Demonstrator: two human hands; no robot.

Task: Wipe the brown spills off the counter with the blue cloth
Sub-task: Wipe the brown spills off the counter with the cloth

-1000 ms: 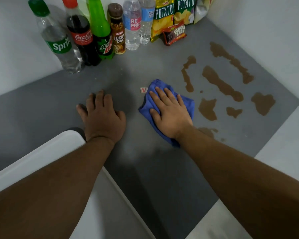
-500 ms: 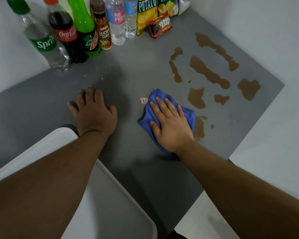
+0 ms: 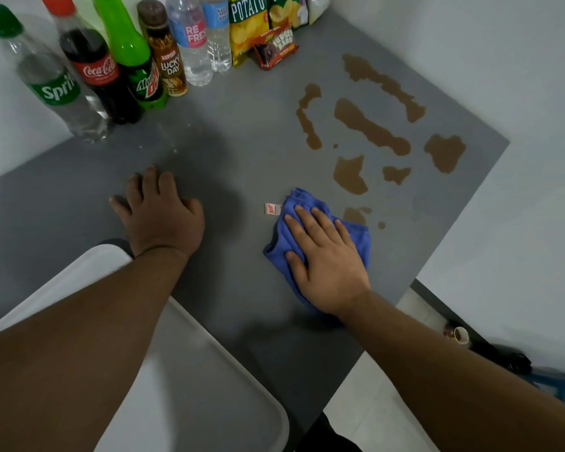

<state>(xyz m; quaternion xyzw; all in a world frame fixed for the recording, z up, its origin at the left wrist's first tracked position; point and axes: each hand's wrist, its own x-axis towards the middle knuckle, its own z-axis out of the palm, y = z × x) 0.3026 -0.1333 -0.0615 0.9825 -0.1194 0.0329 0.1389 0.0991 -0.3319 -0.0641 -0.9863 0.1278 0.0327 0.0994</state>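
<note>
Cloth (image 3: 320,230) flat on counter (image 3: 242,132), pinned under open right hand (image 3: 330,265), just beside nearest spill (image 3: 354,215). Left hand (image 3: 162,213) flat, empty, bracing. Best pushed forward with even pressure, overlapping strokes across spills.

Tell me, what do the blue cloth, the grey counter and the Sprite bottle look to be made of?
The blue cloth looks like soft, matte microfibre or terry: it bunches into plush folds under the right hand. The grey counter seems a smooth, matte laminate or painted board, since the spills sit in pools on top; I can't tell which. The Sprite bottle looks like clear, glossy plastic with a green cap.
</note>
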